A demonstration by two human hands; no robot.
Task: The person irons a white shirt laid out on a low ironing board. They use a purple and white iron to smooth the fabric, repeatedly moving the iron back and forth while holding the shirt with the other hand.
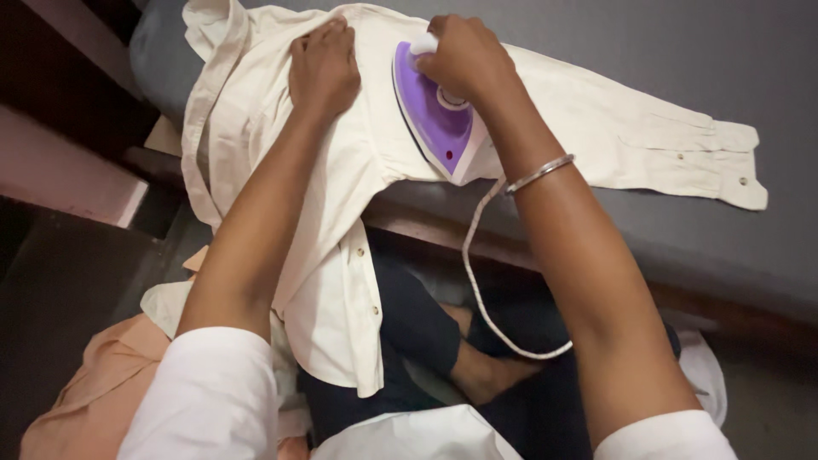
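The cream shirt (341,170) lies spread over the grey worktop (639,51), its front hanging off the near edge. The left hand (324,68) presses flat, fingers released, on the shirt's upper part. Just right of it, the right hand (464,55) is clenched around the purple-and-white iron (439,128) (soleplate on the shirt), whose cord (481,290) dangles below.

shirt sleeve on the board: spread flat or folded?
Spread flat. The sleeve of the cream shirt lies stretched along the grey surface, cuff buttoned at the far end.
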